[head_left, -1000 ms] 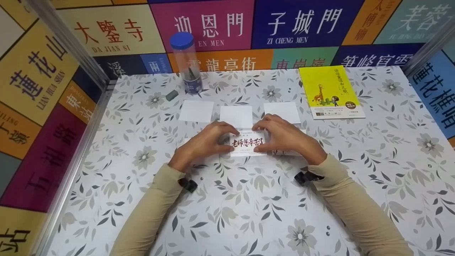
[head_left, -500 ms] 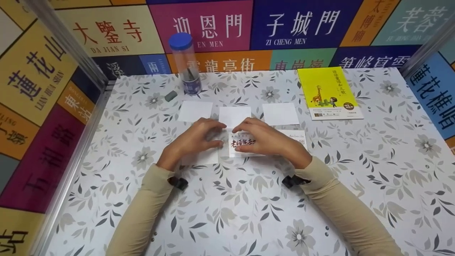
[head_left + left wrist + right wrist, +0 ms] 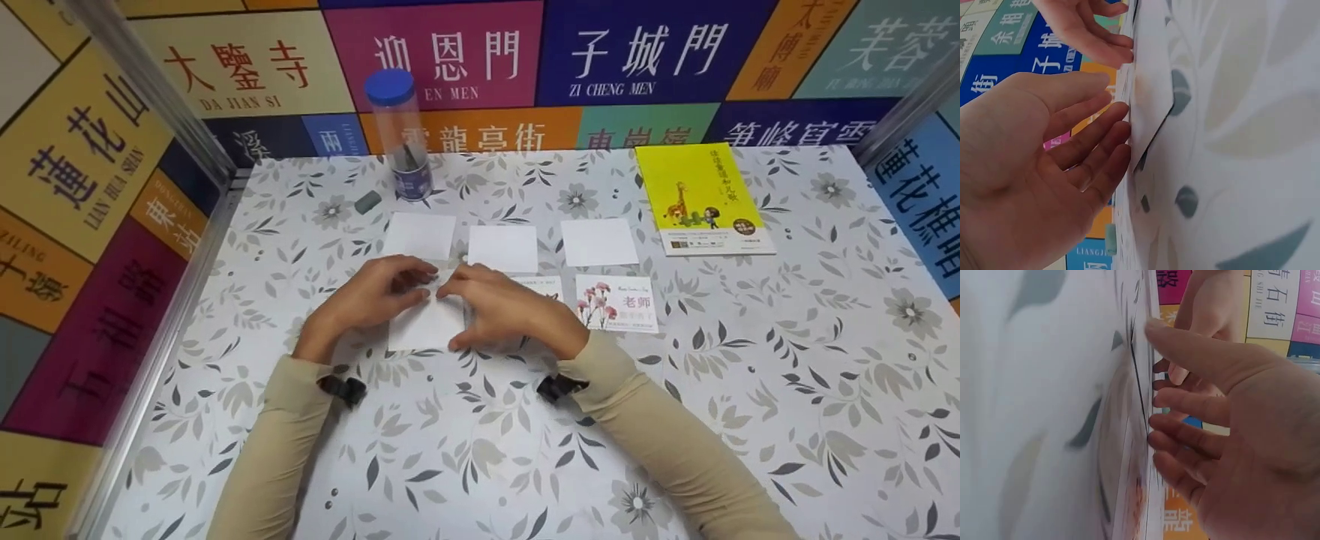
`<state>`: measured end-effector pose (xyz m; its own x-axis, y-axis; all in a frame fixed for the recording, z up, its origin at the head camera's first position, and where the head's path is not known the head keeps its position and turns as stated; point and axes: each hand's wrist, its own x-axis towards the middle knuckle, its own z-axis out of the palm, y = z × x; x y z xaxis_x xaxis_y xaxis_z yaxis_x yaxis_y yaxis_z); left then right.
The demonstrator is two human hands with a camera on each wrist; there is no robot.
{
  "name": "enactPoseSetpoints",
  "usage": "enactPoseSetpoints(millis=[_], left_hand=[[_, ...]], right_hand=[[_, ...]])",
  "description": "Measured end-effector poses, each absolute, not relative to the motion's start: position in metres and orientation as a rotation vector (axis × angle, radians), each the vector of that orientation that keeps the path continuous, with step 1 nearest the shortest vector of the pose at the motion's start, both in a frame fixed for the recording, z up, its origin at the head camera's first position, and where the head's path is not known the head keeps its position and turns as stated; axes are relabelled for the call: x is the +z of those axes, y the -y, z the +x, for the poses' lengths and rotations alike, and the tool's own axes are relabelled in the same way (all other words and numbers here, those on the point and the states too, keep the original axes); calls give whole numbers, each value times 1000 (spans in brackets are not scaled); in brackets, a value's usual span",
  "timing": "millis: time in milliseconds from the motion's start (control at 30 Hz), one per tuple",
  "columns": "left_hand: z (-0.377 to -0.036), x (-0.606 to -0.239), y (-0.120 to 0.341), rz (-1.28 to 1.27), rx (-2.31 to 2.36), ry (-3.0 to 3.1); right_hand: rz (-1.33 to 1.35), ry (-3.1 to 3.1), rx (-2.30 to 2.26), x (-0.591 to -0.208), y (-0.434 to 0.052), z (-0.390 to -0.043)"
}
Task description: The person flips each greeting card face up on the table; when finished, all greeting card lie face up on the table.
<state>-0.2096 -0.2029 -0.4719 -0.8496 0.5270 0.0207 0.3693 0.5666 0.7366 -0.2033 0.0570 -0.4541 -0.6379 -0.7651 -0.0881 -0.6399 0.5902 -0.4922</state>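
A blank white card (image 3: pixel 424 330) lies at the left of the front row, between my two hands. My left hand (image 3: pixel 367 296) is over its upper left side, fingers loosely bent and gripping nothing. In the left wrist view, those fingertips (image 3: pixel 1123 132) rest at or just by the card's edge (image 3: pixel 1151 101). My right hand (image 3: pixel 510 307) reaches across from the right, its thumb by the card's right edge and its fingers near the top. Beneath that hand, a printed card (image 3: pixel 546 286) is mostly hidden. Farther right, a card with pink flowers (image 3: pixel 616 304) lies face up.
Behind the hands lie three blank white cards, left (image 3: pixel 420 235), middle (image 3: pixel 502 248) and right (image 3: pixel 598 241). A clear tube with a blue lid (image 3: pixel 401 135) stands at the back, near a small green-grey block (image 3: pixel 367 202). A yellow book (image 3: pixel 705 199) lies back right.
Both hands have moved left, from the printed card in the middle to the blank card. The pink-flower card at the right is now uncovered.
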Motion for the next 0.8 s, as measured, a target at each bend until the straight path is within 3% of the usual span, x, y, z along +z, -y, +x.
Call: enactPoseSetpoints(millis=[800], left_hand=[[-208, -459, 229, 727, 913, -2565]], right_hand=[[-974, -2560, -639, -455, -52, -193]])
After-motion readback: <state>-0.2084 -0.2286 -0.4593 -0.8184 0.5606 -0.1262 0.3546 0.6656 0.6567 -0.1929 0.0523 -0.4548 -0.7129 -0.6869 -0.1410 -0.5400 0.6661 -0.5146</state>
